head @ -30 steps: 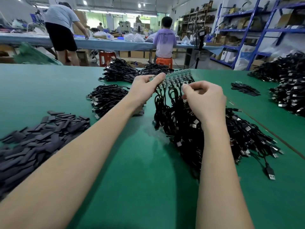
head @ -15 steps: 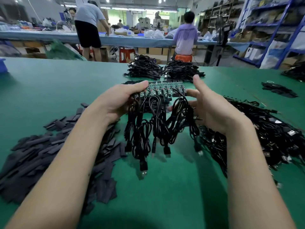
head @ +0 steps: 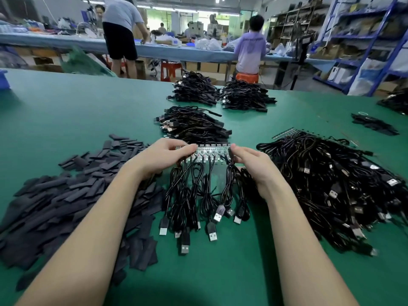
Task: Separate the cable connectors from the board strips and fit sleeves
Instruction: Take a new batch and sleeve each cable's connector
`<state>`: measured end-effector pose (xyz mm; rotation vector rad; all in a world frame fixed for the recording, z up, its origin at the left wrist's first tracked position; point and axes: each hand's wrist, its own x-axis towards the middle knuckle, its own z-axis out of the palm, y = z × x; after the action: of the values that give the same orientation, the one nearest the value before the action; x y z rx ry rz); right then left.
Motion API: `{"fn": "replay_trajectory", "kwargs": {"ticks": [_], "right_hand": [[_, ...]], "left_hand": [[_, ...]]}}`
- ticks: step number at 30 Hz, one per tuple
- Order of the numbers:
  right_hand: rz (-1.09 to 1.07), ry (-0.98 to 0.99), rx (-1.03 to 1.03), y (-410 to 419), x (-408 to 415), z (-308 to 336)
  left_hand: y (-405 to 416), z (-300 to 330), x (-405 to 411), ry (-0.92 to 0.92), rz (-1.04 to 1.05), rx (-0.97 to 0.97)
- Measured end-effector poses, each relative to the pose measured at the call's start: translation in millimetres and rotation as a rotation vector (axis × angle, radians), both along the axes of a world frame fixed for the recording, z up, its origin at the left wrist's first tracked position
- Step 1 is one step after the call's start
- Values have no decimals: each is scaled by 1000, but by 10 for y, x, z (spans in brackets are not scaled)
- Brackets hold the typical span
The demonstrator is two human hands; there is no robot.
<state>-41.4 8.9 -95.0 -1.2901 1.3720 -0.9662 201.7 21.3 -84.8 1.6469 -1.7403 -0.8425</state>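
Two hands are engaged on one board strip (head: pixel 206 151), held low over the green table (head: pixel 77 111) at centre. The strip's left end is pinched by the left hand (head: pixel 163 156), thumb on top; the right end is gripped by the right hand (head: pixel 254 164), fingers curled round it. Black cables (head: pixel 198 195) are attached along the strip, their USB plugs lying on the table toward the person. A pile of dark sleeves (head: pixel 66 195) is seen to the left, a heap of unseparated cables (head: pixel 335 180) to the right. Bundled cables (head: pixel 192 124) are stacked just beyond the strip.
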Motion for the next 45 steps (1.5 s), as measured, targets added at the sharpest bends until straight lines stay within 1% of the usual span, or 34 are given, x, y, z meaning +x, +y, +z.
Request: {"fn": "replay_trajectory", "kwargs": {"ticks": [3,4,5,7,10,16,20,24,25,26,27,29,32,34,36,37,38,40,41,43,45], "right_hand": [[2,-39,-25,3,27,3],[11,-49,-29,6,25,3],[26,-69,-32,17,30,13],[55,-105,-38,16,21,8],[68,-89,-56,11,-5,13],[48,-107,-120,-32,8,26],[126,-270,2,-33,-15,12],[191,-452,116,-2,-21,-10],[161,-451,136,-3,-28,-4],[102,-397,129,-11,-38,3],[25,-314,88,-28,-44,9],[-138,-193,-65,-51,-20,46],[-279,-170,-302,-73,88,128],[-279,-161,-370,-76,138,169],[-240,-129,-375,-79,154,199],[-226,-116,-379,-78,161,219],[-214,-112,-388,-75,178,243],[-185,-133,-395,-53,229,318],[-161,-144,-387,-29,261,356],[-127,-108,-378,27,326,431],[-155,33,-439,52,405,500]], "left_hand": [[-94,57,-150,-200,32,-306],[-103,77,-256,-229,12,-387],[-112,86,-368,-232,-24,-434],[-104,77,-556,-186,-79,-466],[-102,43,-649,-93,-75,-467],[-75,79,-593,-35,-125,-460],[-41,99,-581,59,-201,-441],[-4,138,-569,244,-292,-378],[1,152,-546,269,-308,-354],[6,166,-519,271,-323,-327],[5,170,-495,261,-339,-293],[-4,164,-463,231,-366,-203],[-16,94,-504,106,-371,-80],[-43,-2,-562,-39,-254,-98],[-53,-73,-624,-152,-95,-208],[-51,-92,-658,-108,-55,-262],[-49,-98,-690,33,-49,-282],[-22,-68,-783,446,-96,-209],[-7,-66,-826,608,-105,-169],[23,-116,-879,811,-81,-131],[27,-170,-890,957,-47,-84]]}}
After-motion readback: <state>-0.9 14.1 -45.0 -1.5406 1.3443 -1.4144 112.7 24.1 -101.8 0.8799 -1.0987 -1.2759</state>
